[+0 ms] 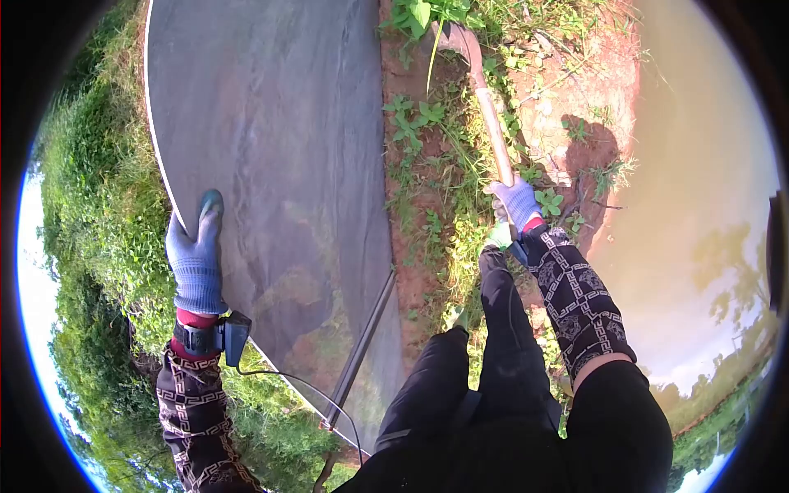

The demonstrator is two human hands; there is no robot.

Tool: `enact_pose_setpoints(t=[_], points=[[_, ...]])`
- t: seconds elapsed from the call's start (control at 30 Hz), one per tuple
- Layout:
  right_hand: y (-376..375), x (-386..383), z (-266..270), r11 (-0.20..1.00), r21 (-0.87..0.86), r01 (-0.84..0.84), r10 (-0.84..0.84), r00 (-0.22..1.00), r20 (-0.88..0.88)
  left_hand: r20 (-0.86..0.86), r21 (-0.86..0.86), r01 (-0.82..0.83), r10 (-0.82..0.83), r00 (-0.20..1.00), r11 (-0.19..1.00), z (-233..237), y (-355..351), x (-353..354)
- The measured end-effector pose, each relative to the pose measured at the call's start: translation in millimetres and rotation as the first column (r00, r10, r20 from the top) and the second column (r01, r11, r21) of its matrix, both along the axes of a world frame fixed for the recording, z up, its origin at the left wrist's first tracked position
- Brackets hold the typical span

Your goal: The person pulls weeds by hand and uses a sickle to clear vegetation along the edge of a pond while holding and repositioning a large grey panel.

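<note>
My left hand [196, 259], in a blue knitted glove, grips the pale top edge of a grey mesh fence [271, 140]. Its thumb lies on the near face, and the other fingers are mostly hidden behind the sheet. Closed around a wooden handle is my right hand [516, 202], gloved as well. That handle belongs to a hoe [493, 131] with a rusty, curved metal neck. Green leaves partly cover the hoe's head, which is down by the foot of the fence.
A dark post [362, 349] leans against the mesh. Weeds [415, 123] grow on the reddish soil strip [423, 271] under me. Muddy water [699, 164] borders the bank on the right. Dense bushes [99, 189] stand beyond the fence. A cable [316, 390] hangs from my left wrist device.
</note>
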State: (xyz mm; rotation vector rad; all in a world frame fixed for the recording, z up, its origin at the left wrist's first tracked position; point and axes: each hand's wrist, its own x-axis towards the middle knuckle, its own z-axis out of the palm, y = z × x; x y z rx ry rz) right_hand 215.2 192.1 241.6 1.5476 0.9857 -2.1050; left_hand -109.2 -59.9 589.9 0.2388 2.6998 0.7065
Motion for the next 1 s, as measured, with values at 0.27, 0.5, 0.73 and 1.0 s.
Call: enact_pose_setpoints(t=[0.27,0.5,0.73,1.0], points=[[-50.8,119.6,-62.9,0.433,0.148,-0.889,0.884,0.451,0.120,-0.003,0.036,0.017,-0.017,1.000,0.999,1.9,4.5,3.5],[-18.2,82.4,-11.5,0.963,-0.009,-0.268,0.267,0.957,0.111,0.020,0.057,-0.028,0.027,0.999,0.998,3.5,7.5,7.2],[-36.5,8.1,-61.9,0.982,-0.129,-0.135,0.130,0.991,-0.042,0.033,0.003,-0.049,0.049,0.998,0.999,4.4,6.9,4.1],[-47.7,116.3,-37.5,0.786,-0.118,-0.607,0.619,0.769,0.162,0.029,0.027,-0.033,0.032,0.999,0.999,4.0,4.5,7.0]])
